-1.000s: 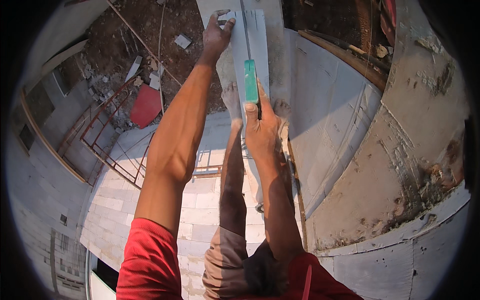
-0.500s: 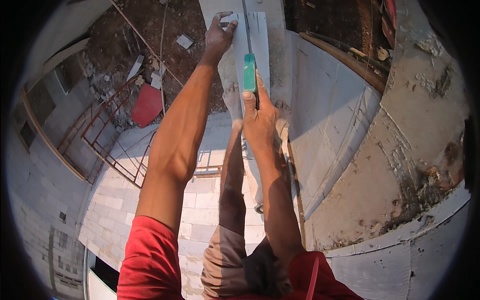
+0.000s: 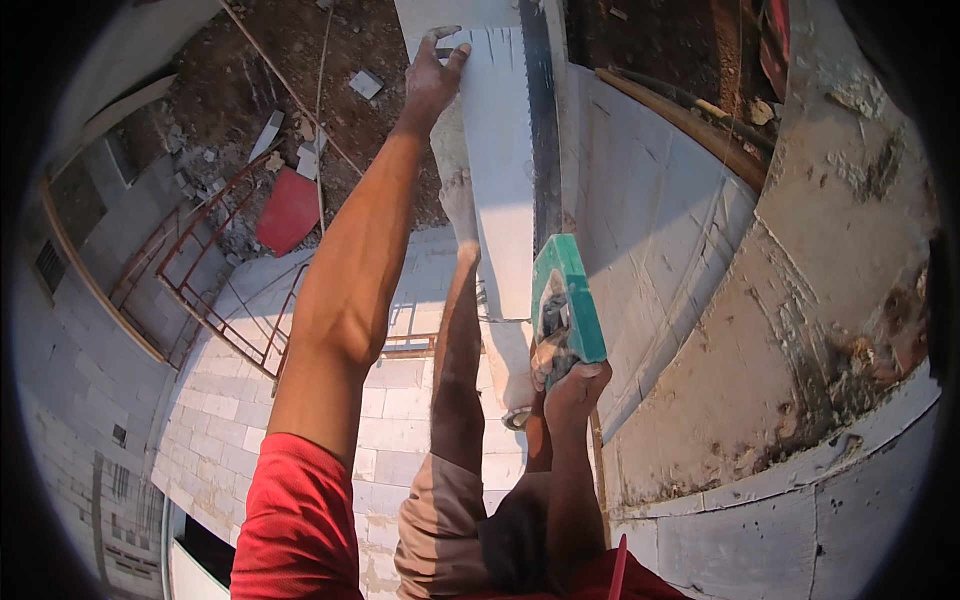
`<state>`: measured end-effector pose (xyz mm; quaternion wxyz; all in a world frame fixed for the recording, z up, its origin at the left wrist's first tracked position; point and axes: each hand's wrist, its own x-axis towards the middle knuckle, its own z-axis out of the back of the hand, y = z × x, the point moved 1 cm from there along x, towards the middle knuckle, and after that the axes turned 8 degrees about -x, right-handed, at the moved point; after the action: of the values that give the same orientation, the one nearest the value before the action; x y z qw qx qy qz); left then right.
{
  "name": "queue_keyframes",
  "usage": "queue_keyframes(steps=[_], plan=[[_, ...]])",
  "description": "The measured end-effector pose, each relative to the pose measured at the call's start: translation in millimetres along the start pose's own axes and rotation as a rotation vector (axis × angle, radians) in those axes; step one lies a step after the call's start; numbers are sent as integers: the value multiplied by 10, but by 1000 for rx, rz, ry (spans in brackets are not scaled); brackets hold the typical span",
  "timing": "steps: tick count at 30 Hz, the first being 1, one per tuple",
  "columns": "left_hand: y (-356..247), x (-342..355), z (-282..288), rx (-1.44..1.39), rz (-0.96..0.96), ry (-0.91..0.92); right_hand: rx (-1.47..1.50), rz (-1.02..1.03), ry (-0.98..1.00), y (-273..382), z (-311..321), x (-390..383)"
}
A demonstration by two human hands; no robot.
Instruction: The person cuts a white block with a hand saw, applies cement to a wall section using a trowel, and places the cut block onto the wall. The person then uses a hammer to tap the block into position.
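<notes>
A: Left hand (image 3: 432, 72)?
B: Spread flat, pressing the far end of the white block (image 3: 500, 170) lying on the wall top.
A: Right hand (image 3: 568, 380)?
B: Fist wrapped around green saw handle (image 3: 566, 292), blade (image 3: 541, 120) in the block.

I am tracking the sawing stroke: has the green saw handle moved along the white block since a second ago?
Yes. The green plastic saw handle, gripped by the right hand, has come back along the long white block toward the person, while the left hand stays at its far end.
</notes>
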<state>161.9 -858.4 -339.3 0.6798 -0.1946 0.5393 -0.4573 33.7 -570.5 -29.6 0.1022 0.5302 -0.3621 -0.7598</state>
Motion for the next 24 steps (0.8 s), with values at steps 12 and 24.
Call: queue_keyframes(steps=[12,24], plan=[[11,2,-10,24,6,6,-867,561,1,-73,-213,215],[12,-43,-21,9,4,-22,-549,249,80,103,-448,605]])
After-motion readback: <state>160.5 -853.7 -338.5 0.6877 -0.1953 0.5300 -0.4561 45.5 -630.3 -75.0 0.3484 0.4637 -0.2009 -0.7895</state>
